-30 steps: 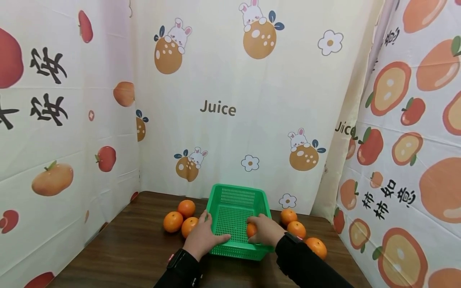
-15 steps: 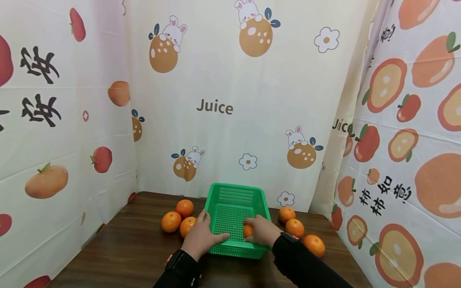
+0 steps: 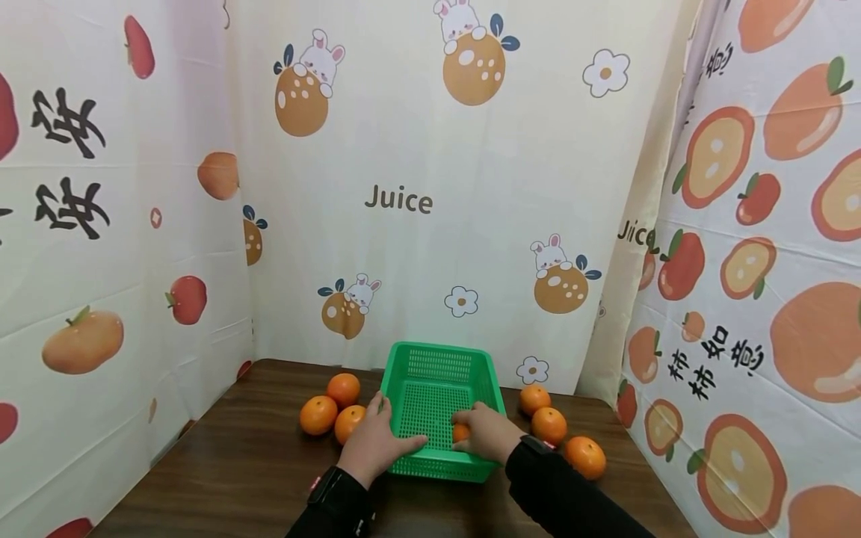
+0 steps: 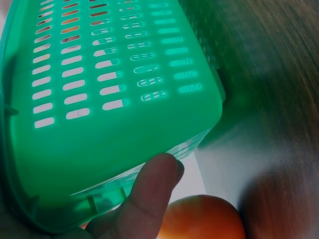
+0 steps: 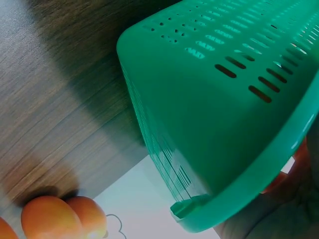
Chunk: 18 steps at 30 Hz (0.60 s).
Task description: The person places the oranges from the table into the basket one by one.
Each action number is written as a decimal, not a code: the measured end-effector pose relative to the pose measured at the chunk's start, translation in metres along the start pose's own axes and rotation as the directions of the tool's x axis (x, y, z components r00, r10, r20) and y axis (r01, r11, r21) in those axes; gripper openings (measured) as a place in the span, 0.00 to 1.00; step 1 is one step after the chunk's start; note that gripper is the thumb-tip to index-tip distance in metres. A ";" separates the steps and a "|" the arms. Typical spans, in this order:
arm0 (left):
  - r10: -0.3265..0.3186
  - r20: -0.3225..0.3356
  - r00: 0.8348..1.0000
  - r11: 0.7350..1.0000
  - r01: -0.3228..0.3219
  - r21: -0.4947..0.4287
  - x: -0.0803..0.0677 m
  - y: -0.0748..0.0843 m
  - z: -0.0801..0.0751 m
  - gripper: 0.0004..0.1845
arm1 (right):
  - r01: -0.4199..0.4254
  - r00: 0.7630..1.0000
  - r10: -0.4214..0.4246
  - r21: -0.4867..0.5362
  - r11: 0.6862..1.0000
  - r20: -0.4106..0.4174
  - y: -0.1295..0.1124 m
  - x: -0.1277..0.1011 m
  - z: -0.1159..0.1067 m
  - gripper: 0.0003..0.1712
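A green plastic basket (image 3: 440, 469) with slotted walls stands on the wooden table. My left hand (image 3: 372, 444) grips its near left corner, thumb over the rim; in the left wrist view a finger (image 4: 149, 194) lies against the outer wall. Inside the basket, at the right, my right hand (image 3: 491, 433) holds an orange (image 3: 460, 433) low over the mesh floor, and its fingers cover most of the fruit. From the right wrist view, the basket's wall (image 5: 184, 99) hides most of that hand.
Several oranges flank the basket: a cluster (image 3: 318, 415) beside my left hand, and a row (image 3: 548, 425) to the right, partly behind my right forearm. Printed curtains (image 3: 417, 261) enclose the table (image 3: 222, 456) at the back and both sides.
The head view has shifted slightly, so everything sits a little further left. Less of the orange shows between my right fingers. My left hand keeps its hold on the basket.
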<state>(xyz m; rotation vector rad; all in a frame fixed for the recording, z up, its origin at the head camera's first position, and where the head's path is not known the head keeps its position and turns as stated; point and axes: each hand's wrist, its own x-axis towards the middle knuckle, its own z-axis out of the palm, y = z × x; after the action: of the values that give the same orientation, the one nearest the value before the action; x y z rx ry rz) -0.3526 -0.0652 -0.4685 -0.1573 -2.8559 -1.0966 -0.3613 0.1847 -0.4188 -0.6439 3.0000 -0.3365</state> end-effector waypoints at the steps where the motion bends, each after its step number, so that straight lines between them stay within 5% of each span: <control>1: 0.001 -0.001 1.000 1.000 -0.001 0.002 0.000 0.000 0.000 0.69 | 0.003 1.000 -0.003 -0.001 1.000 0.001 0.000 0.000 0.001 0.26; 18: 0.005 -0.007 1.000 1.000 -0.005 0.020 -0.001 0.001 0.000 0.69 | 0.059 0.998 -0.059 -0.008 0.998 0.038 0.003 0.001 0.003 0.20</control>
<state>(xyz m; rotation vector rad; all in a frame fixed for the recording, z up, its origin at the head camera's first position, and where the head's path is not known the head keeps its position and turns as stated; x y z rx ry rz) -0.3512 -0.0647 -0.4684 -0.1590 -2.8579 -1.0645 -0.3632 0.1862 -0.4223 -0.7328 2.9529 -0.3099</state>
